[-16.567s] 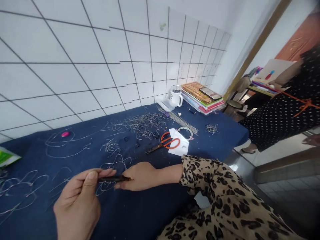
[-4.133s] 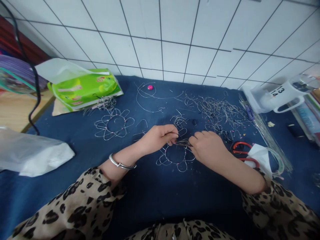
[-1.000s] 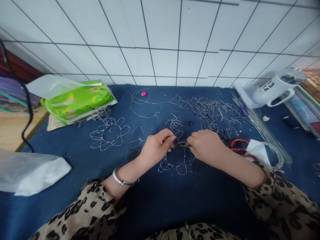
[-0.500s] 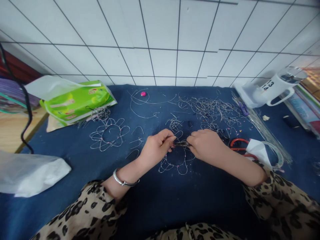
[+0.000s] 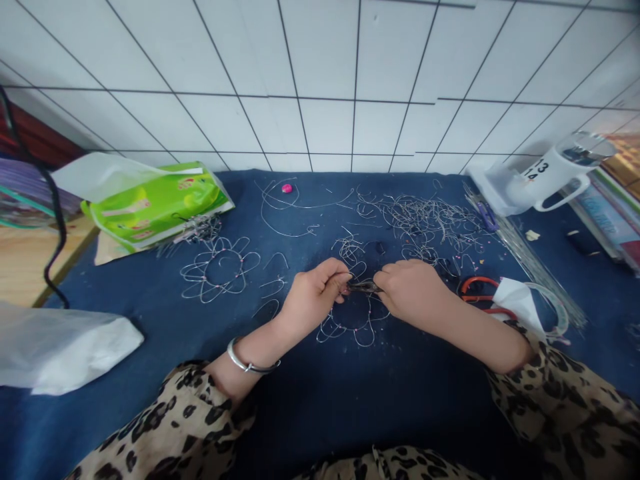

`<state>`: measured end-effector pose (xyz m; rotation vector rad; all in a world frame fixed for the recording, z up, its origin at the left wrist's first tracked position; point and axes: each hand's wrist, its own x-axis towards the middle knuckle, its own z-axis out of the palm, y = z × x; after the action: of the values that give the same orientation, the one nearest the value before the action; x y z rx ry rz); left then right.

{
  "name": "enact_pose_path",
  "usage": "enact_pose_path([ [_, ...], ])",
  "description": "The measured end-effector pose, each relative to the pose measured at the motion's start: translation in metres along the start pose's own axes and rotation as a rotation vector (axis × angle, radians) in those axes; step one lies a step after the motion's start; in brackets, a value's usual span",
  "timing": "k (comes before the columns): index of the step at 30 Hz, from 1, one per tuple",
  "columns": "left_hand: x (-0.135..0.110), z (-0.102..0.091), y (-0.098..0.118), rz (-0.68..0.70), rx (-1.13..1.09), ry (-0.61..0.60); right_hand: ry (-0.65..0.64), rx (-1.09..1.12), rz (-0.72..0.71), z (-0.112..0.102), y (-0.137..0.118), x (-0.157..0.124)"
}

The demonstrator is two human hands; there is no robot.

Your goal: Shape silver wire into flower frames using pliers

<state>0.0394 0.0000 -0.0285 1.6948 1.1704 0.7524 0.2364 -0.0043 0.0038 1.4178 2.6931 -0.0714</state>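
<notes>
My left hand (image 5: 320, 290) pinches the upper left part of a flower-shaped wire frame (image 5: 356, 329), a ring with looped petals and small pink beads. My right hand (image 5: 413, 287) is closed around a pair of pliers (image 5: 365, 287); their handles are hidden in the palm. The dark jaws point left and meet the wire at my left fingertips. Exactly what the jaws grip is too small to make out. To the left, a second wire flower (image 5: 221, 270) lies flat on the blue cloth (image 5: 320, 407), with short bent wires (image 5: 273, 288) beside it.
Behind my right hand lies a tangle of wire scraps (image 5: 425, 217). Red-handled scissors (image 5: 480, 287), a tape roll (image 5: 555, 310), straight wires (image 5: 543, 273) and a white mug (image 5: 555, 177) are on the right. A green tissue pack (image 5: 160, 203) and a plastic bag (image 5: 90, 347) sit left.
Both hands stay almost in place. The wire flower's lower petals have shifted very slightly upward, and the pliers have tilted a little.
</notes>
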Motion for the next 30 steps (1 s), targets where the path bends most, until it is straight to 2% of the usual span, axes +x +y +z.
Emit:
enact_pose_path([
  [13, -0.0004, 0.0006, -0.0059, 0.089, -0.030, 0.013, 0.016, -0.004, 0.007, 0.0040, 0.0004, -0.0002],
  [30, 0.0024, -0.0020, -0.0084, 0.103, -0.055, -0.013, 0.040, -0.027, -0.006, 0.0021, 0.0000, -0.0023],
])
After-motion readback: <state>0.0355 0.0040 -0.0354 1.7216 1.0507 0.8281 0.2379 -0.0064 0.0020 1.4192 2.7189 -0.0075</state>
